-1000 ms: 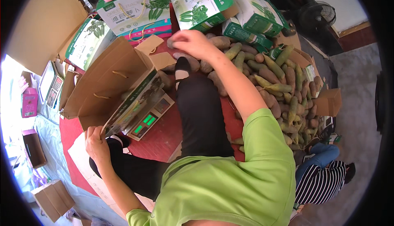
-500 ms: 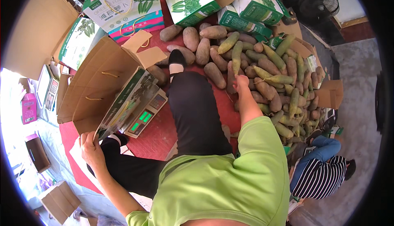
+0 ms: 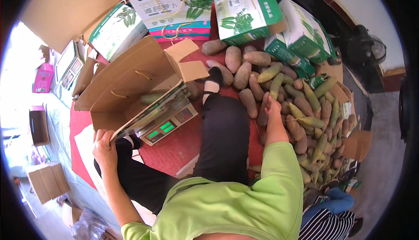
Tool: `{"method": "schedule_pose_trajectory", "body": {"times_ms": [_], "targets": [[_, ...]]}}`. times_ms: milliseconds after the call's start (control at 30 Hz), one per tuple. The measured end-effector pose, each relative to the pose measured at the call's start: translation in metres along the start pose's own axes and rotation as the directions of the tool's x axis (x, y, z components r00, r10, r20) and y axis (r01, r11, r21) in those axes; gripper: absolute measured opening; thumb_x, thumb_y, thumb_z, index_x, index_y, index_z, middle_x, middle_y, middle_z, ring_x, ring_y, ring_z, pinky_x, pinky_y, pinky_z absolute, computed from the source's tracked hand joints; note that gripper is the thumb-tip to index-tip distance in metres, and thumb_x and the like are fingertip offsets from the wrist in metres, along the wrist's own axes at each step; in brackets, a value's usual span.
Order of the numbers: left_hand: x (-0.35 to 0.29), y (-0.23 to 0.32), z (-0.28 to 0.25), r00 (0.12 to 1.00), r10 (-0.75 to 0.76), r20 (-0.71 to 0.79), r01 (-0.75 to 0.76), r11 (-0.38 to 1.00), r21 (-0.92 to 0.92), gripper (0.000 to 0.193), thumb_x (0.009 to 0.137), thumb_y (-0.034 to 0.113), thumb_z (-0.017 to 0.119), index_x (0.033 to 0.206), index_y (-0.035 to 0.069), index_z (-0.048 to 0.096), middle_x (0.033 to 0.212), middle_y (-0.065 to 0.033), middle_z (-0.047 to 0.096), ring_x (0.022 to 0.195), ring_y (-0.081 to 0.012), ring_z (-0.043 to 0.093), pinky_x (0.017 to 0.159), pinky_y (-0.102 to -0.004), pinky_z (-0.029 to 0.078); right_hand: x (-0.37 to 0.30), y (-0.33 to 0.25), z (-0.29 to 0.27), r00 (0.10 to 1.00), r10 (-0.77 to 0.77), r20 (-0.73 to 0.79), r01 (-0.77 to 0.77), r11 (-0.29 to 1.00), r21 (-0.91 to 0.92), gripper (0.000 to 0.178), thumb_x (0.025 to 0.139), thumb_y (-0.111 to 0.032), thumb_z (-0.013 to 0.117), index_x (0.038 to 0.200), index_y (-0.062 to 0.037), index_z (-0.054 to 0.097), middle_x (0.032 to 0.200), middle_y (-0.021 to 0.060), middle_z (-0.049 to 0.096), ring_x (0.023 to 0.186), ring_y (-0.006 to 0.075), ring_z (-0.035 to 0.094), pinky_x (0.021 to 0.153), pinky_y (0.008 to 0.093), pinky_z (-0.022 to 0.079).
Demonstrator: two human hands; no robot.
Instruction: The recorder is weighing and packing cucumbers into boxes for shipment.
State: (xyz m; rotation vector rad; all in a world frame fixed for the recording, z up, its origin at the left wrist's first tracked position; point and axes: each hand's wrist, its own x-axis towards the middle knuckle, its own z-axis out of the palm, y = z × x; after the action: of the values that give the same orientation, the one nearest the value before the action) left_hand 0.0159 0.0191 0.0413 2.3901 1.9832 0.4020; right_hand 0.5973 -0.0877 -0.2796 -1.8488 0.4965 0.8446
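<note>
My left hand (image 3: 104, 146) is closed on the near edge of an open cardboard carton (image 3: 109, 70). The carton rests on a digital scale (image 3: 172, 128) with lit green displays, and a radish (image 3: 151, 97) shows inside it. At the edge of a large heap, the fingers of my right hand (image 3: 273, 105) are wrapped round the lower end of a green radish (image 3: 276, 85). Around it lie several more radishes, some green and others brownish with soil, such as the brown one (image 3: 248, 103) to its left.
Printed white-and-green cartons (image 3: 244, 13) stand along the far side of the red mat (image 3: 170, 155). A second scale (image 3: 72, 72) is at the left. A person in a striped top (image 3: 329, 222) sits at the lower right, and a fan (image 3: 369, 50) stands at the far right.
The whole view has shifted, so the carton and heap appear further right and a radish inside the carton now shows. Both hands keep their holds on the carton edge and the green radish.
</note>
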Motion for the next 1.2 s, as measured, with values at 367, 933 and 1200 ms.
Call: {"method": "schedule_pose_trajectory", "body": {"times_ms": [367, 933, 1200], "targets": [[-0.001, -0.009, 0.002, 0.999, 0.032, -0.008, -0.032, 0.999, -0.006, 0.01, 0.073, 0.004, 0.063, 0.082, 0.009, 0.066, 0.084, -0.0057, 0.059, 0.083, -0.0283, 0.057, 0.072, -0.0392, 0.047, 0.003, -0.012, 0.016, 0.994, 0.081, 0.08, -0.091, 0.987, 0.134, 0.032, 0.078, -0.035, 0.076, 0.095, -0.0127, 0.061, 0.082, 0.0025, 0.063, 0.07, 0.0184, 0.057, 0.067, 0.0347, 0.042], [-0.007, -0.019, 0.003, 0.996, 0.065, -0.067, -0.065, 0.998, 0.005, 0.006, 0.074, 0.009, 0.064, 0.079, 0.012, 0.066, 0.08, -0.0006, 0.057, 0.082, -0.0229, 0.056, 0.07, -0.0353, 0.049, -0.215, -0.099, 0.016, 0.542, -0.382, 0.749, 0.403, 0.9, 0.167, 0.031, 0.088, -0.024, 0.063, 0.11, -0.0013, 0.06, 0.094, 0.0069, 0.063, 0.082, 0.0154, 0.06, 0.073, 0.0287, 0.049], [-0.01, -0.02, 0.002, 0.995, 0.086, -0.059, -0.085, 0.996, 0.027, 0.011, 0.072, 0.006, 0.062, 0.08, 0.014, 0.066, 0.081, -0.0006, 0.056, 0.084, -0.0228, 0.056, 0.072, -0.0359, 0.048, -0.364, -0.158, 0.082, 0.086, -0.154, 0.984, 0.537, 0.839, 0.084, 0.029, 0.088, -0.026, 0.061, 0.101, 0.0001, 0.063, 0.084, 0.0043, 0.062, 0.071, 0.0116, 0.055, 0.064, 0.0242, 0.044]]}}
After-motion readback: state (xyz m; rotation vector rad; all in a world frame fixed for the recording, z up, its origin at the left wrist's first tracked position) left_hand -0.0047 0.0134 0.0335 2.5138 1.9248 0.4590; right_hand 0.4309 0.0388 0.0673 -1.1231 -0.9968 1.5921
